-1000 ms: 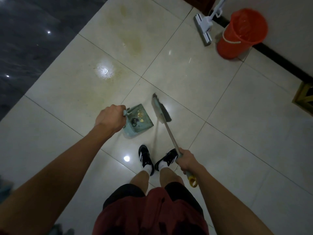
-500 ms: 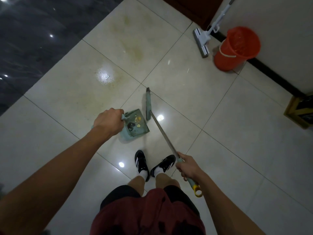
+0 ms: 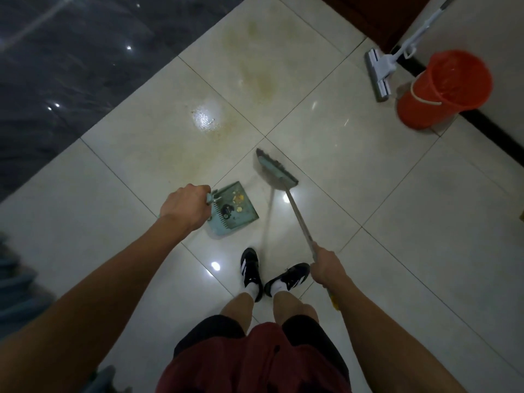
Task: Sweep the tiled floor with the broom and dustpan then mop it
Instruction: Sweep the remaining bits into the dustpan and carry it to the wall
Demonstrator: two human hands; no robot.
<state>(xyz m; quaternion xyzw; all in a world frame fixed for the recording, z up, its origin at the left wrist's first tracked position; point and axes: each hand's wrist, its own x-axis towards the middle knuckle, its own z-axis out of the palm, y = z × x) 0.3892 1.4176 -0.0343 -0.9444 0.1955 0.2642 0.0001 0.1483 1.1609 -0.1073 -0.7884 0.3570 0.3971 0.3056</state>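
My left hand (image 3: 185, 207) grips the handle of a teal dustpan (image 3: 243, 219) that rests on the cream tiled floor (image 3: 354, 154) in front of my feet. Yellowish crumbs and a dark round scrap lie in the pan. My right hand (image 3: 326, 268) holds the long handle of the broom (image 3: 276, 168). The broom's teal head is on the floor just to the right of and beyond the pan's open edge, apart from it. A white flat mop (image 3: 378, 72) leans on the wall at the upper right.
An orange bucket (image 3: 442, 89) stands by the wall beside the mop. Yellowish stains (image 3: 255, 72) mark the tiles beyond the dustpan. A dark glossy floor area (image 3: 71, 66) fills the upper left. My black shoes (image 3: 251, 269) stand just below the dustpan.
The broom head has swung away from the dustpan's edge to the right and turned. The dustpan stays in place in my left hand. My view has tilted slightly.
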